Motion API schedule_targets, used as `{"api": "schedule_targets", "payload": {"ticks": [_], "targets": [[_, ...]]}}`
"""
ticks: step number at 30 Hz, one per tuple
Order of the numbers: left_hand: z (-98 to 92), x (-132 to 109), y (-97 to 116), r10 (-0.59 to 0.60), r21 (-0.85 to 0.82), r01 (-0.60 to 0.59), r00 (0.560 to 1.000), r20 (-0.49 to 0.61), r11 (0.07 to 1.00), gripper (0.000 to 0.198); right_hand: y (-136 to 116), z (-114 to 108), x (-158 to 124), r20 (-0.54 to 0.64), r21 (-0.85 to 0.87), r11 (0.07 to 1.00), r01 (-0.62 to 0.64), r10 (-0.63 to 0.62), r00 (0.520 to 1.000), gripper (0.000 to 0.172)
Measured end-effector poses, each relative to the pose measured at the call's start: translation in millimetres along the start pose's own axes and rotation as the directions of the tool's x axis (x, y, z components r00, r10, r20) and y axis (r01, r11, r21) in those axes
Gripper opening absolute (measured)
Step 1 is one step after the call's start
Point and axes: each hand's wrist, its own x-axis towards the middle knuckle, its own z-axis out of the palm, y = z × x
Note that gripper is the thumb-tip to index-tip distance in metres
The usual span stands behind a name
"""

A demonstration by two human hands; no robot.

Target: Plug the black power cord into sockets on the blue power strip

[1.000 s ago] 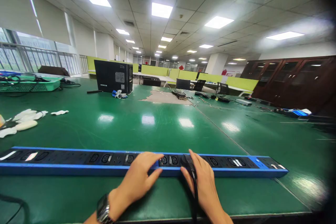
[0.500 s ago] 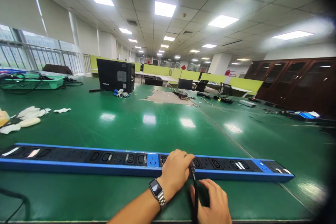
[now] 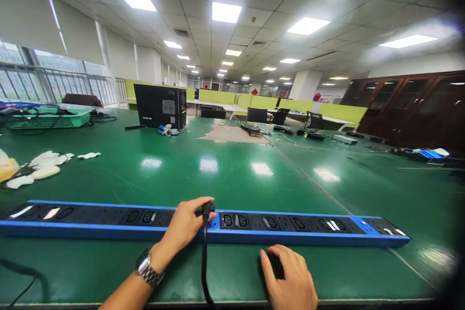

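A long blue power strip (image 3: 308,238) with a black socket face lies across the green table. My left hand (image 3: 187,223), a metal-banded watch on its wrist, grips a black power plug (image 3: 208,208) between thumb and fingers. The plug is over the blue socket block near the strip's middle; whether its pins are in the socket is hidden. From it a black cable (image 3: 204,266) runs down past the table's front edge. My right hand (image 3: 290,276) rests on the table in front of the strip, fingers curved and apart, holding nothing.
A black computer case (image 3: 158,106) stands at the back, with blue-white gloves (image 3: 168,130) beside it. On the left are a green basket (image 3: 69,118) with cables and some white gloves (image 3: 47,162). Another dark cable (image 3: 22,271) lies front left. Electronic parts (image 3: 254,129) sit farther back.
My left hand has moved left along the strip with the plug, from right of the blue socket block to over it. The cable has left my right hand's side; that hand stays nearly in place.
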Motion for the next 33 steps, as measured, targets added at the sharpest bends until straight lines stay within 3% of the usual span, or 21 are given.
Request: {"api": "schedule_targets", "payload": {"ticks": [3,10,17,24,33], "targets": [[-3.2,-11,-10,0.003,0.053,-0.006,0.999,0.054,0.999,0.035,0,0,0,0.008,0.003,1.000,0.006,-0.006,1.000,0.027],[0.9,-14,6,0.084,0.235,-0.100,0.993,0.078,0.967,0.033,1,-3,0,0.034,0.016,1.000,0.013,-0.014,0.999,0.025],[-6.2,-10,11,-0.017,0.349,-0.024,0.993,0.114,0.937,0.034,1,-2,-1,0.030,0.013,0.999,0.033,-0.034,0.999,0.027],[-14.9,-5,20,-0.060,0.311,-0.005,0.978,0.201,0.950,0.025,4,0,-3,0.020,-0.001,0.998,0.055,-0.055,0.998,0.026],[-6.3,-8,4,-0.049,0.264,0.017,0.992,0.118,0.964,0.032,1,-2,-1,0.028,0.003,0.999,0.044,-0.044,0.999,0.028]]}}
